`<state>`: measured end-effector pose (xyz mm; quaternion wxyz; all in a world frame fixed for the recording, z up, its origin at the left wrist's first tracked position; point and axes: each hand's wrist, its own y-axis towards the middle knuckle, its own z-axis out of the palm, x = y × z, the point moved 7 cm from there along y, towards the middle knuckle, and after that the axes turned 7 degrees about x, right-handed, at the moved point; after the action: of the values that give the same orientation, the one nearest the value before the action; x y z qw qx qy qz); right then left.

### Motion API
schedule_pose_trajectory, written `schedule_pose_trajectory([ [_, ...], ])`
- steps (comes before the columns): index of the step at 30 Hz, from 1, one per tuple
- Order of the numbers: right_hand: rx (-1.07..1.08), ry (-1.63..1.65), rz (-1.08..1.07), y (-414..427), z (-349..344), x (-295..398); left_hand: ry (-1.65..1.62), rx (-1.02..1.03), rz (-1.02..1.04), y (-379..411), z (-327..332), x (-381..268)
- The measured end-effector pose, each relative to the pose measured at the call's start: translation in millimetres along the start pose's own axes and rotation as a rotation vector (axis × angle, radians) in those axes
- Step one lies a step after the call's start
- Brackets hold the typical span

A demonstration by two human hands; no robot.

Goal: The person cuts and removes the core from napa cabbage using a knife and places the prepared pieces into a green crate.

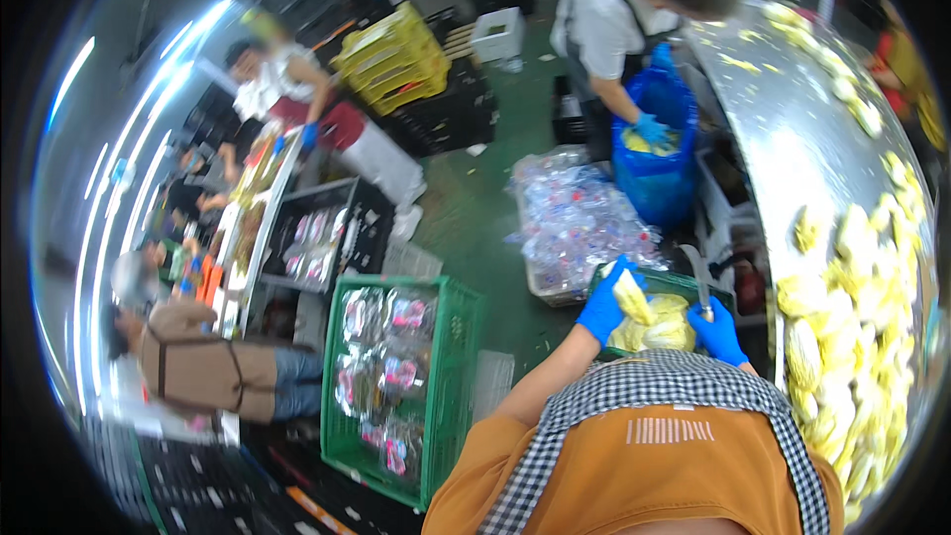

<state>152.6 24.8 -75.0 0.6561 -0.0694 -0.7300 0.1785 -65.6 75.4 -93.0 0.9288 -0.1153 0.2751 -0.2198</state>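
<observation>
Blue gloves cover both my hands. My left hand [605, 306] grips a small napa cabbage [630, 296], pale yellow, above a green plastic crate [722, 299]. In that crate, close to my body, lie several yellow napa cabbages [663, 321]. My right hand [717, 331] is closed on the handle of a knife [697, 267] at the crate's right side; its curved metal blade points up and away from me. A metal table [787, 141] to my right bears a long heap of trimmed napa cabbages [832, 342].
A co-worker [609, 22] reaches into a blue bag [654, 178] ahead. A basket of clear plastic packaging [579, 219] stands before me. On the left are a green crate [453, 386] of packed bags, a black crate [371, 223], yellow crates [394, 59] and more workers.
</observation>
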Motion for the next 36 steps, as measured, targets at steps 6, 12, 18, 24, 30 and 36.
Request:
schedule_pose_trajectory([
  [6, 0.060, -0.113, 0.006, -23, 0, 45, -0.009, 0.307, -0.135, 18, 23, 19],
  [12, 0.097, 0.177, 0.067, -38, -2, 53, 0.265, 0.135, -0.126, 22, 31, 36],
  [18, 0.208, 0.323, 0.153, -53, 2, 34, 0.370, 0.323, -0.481, 13, 48, 91],
  [24, 0.017, 0.542, 0.188, -83, -47, 8, 0.409, 0.410, -0.586, 6, 91, 115],
  [30, -0.822, 0.864, -0.212, -165, -192, 0, 0.113, 0.310, -0.714, 16, 69, 125],
  [36, -0.902, 0.256, -0.138, -158, -221, 33, 0.109, 0.315, -0.686, 23, 57, 127],
])
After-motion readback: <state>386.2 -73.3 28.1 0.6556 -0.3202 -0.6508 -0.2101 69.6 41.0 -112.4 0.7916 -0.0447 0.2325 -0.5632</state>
